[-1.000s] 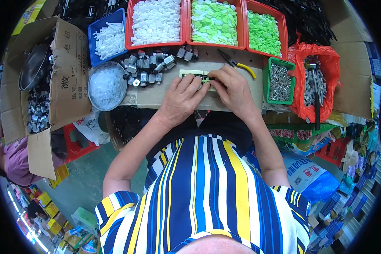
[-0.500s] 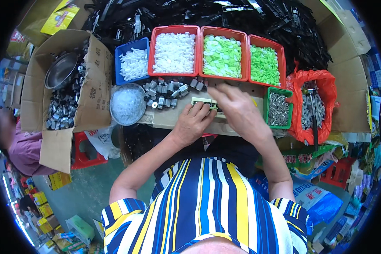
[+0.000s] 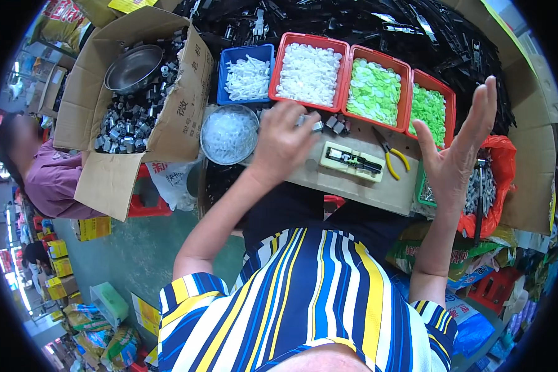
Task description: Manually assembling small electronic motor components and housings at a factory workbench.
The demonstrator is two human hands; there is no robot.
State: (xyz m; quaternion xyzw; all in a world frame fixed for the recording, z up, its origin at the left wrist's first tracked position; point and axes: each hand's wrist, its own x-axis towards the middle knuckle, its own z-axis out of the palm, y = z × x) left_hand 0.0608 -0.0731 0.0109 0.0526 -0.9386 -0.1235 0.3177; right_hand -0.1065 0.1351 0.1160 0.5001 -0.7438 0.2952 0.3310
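Note:
On the cardboard work surface lies a pale cream block (image 3: 335, 166) with a slim black part (image 3: 367, 162) set in it; neither hand touches it. My left hand (image 3: 284, 144), slightly blurred, is over the small silver motors (image 3: 337, 124) to the left of the block. Its fingers curl down, and a motor shows at the fingertips; whether they grip it is unclear. My right hand (image 3: 456, 149) is raised above the green tray (image 3: 423, 186), fingers stretched out, palm bare. Between block and right hand rest yellow-handled pliers (image 3: 392, 158).
Along the back stand a blue tray (image 3: 220, 77) and red trays (image 3: 279, 56) of white and green plastic pieces. A round bowl (image 3: 229, 134) and a carton of motors (image 3: 161, 127) are at left, a red bag (image 3: 505, 158) of metal parts at right. Black strips (image 3: 347, 25) pile up behind.
Both hands have come off the cream block. The left has moved to the motors; the right has swung right and opened. The block and pliers now show, and the whole view has shifted.

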